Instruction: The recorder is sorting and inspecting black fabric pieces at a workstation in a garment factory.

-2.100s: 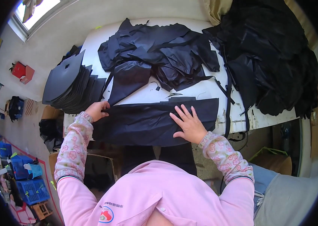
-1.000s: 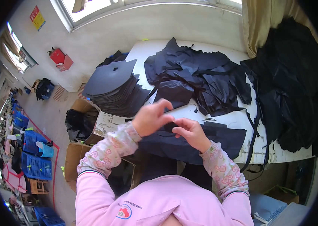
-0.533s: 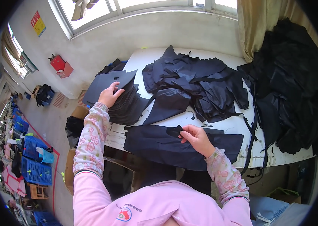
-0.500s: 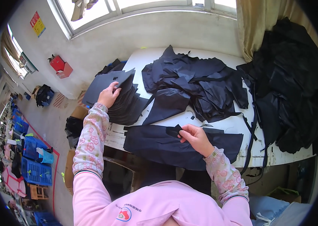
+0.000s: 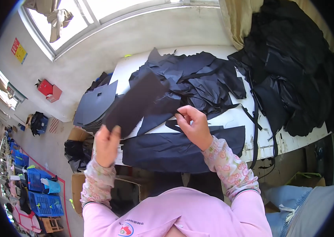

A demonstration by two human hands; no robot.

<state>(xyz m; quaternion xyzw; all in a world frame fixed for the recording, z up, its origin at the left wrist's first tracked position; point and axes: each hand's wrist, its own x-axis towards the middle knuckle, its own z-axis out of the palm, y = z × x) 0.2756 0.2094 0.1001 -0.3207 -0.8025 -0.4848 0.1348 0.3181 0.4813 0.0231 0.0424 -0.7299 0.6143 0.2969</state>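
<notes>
My left hand grips the lower left end of a stiff black panel, which is raised at a tilt above the table and blurred by motion. Pinched between the fingertips of my right hand is a bit of black fabric, mostly hidden by the fingers. Below both hands, a long black cloth piece lies flat along the table's near edge. A stack of dark grey panels, the top one with a small square hole, sits left of the raised panel.
The white table holds a loose pile of black cut fabric behind my hands. At the right rises a tall heap of black fabric, with straps hanging off the near edge. An open cardboard box stands to the left, below table height.
My left hand has come off the stack, nearer to me, with a panel lifted in it. My right hand has moved up and slightly left. The whole view has shifted.
</notes>
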